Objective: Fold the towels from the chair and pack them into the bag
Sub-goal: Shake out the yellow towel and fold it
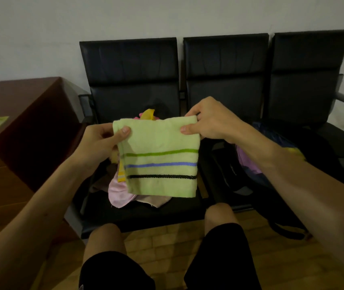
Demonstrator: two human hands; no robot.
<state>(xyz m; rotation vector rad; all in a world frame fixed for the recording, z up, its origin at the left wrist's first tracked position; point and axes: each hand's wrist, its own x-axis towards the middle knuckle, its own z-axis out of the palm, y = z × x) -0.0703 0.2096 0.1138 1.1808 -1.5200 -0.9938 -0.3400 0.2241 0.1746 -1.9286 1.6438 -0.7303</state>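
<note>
Above a black padded chair (129, 65), left hand (102, 141) and right hand (210, 120) pinch the top corners of a pale-green striped towel (160, 143), near a black bag (229, 170) with unreadable lettering.

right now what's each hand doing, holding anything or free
Left hand: pinches the top left corner of the green striped towel.
Right hand: pinches the top right corner of the same towel, which hangs in the air between both hands.

Waiting room: linked black chairs (225, 65)
</note>
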